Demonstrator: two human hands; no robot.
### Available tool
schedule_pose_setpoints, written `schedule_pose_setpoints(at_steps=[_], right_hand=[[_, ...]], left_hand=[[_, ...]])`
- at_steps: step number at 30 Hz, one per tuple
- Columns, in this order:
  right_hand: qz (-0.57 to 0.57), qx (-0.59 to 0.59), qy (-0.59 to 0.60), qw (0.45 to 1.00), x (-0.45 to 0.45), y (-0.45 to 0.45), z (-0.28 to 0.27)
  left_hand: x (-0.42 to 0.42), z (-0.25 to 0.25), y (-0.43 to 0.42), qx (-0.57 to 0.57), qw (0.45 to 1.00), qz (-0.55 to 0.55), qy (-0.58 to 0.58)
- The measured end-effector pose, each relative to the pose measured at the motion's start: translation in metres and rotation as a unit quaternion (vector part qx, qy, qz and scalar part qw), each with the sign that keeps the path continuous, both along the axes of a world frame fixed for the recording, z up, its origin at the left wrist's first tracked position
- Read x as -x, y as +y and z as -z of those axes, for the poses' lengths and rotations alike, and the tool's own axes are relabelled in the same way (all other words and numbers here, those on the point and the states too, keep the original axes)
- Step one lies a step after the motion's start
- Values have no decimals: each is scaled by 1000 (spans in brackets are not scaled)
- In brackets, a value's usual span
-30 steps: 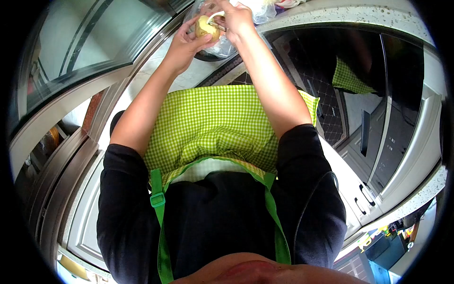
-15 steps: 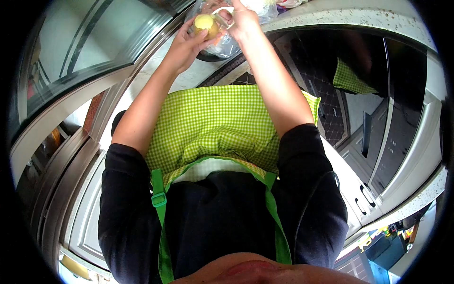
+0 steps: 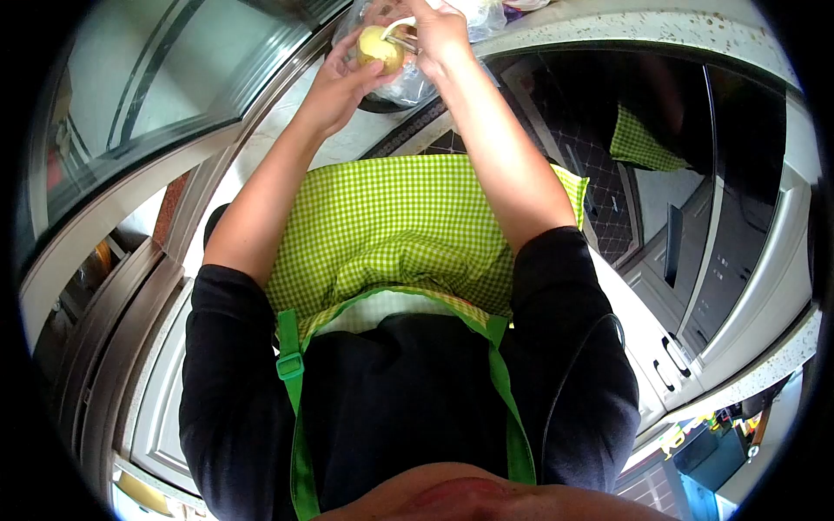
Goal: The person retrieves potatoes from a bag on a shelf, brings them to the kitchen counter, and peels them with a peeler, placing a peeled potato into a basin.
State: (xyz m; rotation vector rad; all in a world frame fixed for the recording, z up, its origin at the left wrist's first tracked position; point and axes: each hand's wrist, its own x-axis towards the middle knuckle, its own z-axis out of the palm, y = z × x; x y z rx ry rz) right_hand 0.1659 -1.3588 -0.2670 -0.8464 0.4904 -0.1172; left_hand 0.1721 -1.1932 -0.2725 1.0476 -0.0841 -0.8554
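Observation:
At the top of the head view, my left hand (image 3: 342, 76) is wrapped round a potato (image 3: 380, 50). The potato shows pale, peeled flesh on its upper part and brown skin lower down. My right hand (image 3: 441, 39) grips a white-handled peeler (image 3: 401, 35), whose metal end touches or nearly touches the potato's right side. Beneath both hands lies a clear plastic bag (image 3: 412, 85) over a dark, round-edged container, mostly hidden.
A glass window (image 3: 191, 82) with its frame runs along the upper left. On the right is a glossy black surface (image 3: 599, 130) beside a speckled counter edge (image 3: 643, 30). A green checked apron (image 3: 391, 208) covers my front.
Half a second ago the peeler was away from the potato, to its right; now it is back against or close to it. My left hand still holds the potato in nearly the same place.

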Motion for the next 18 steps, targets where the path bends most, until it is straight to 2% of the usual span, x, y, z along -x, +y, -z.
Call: schedule_pose_setpoints(at_steps=[4,6,7,9,12,14,18], right_hand=[[39,-68,-28,997,-6,-1,11],[76,-100,68,990,-7,-2,13],[77,-100,67,990,-11,-5,25],[71,-191,43,978,-18,-8,44],[86,-260,28,961,-17,-9,58],[97,-244,64,963,-19,-8,69],[149,-238,120,952,-17,-3,48]], left_hand=[[4,-3,-2,42,999,20,8],[3,-1,0,78,996,40,13],[3,-2,-1,77,996,41,13],[4,-4,0,87,993,73,2],[3,-10,0,74,993,95,7],[2,-12,0,81,992,101,6],[-1,-16,2,75,988,135,9]])
